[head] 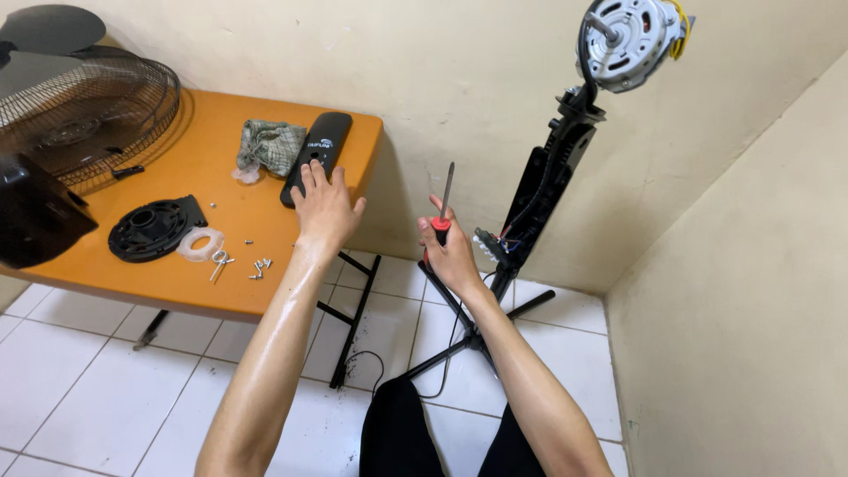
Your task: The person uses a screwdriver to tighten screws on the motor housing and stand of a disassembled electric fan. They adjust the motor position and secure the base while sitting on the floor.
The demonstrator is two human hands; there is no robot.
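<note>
My left hand reaches over the orange table with fingers spread, its fingertips on or just above a long black plastic cover. My right hand grips a screwdriver with a red and black handle, its shaft pointing up. To the right stands a stripped fan stand with loose wires at its side and a bare silver motor on top.
On the table lie a wire fan grille, a round black part, a clear plastic ring, several small screws and a green cloth. A black cord trails over white floor tiles. Walls close in behind and right.
</note>
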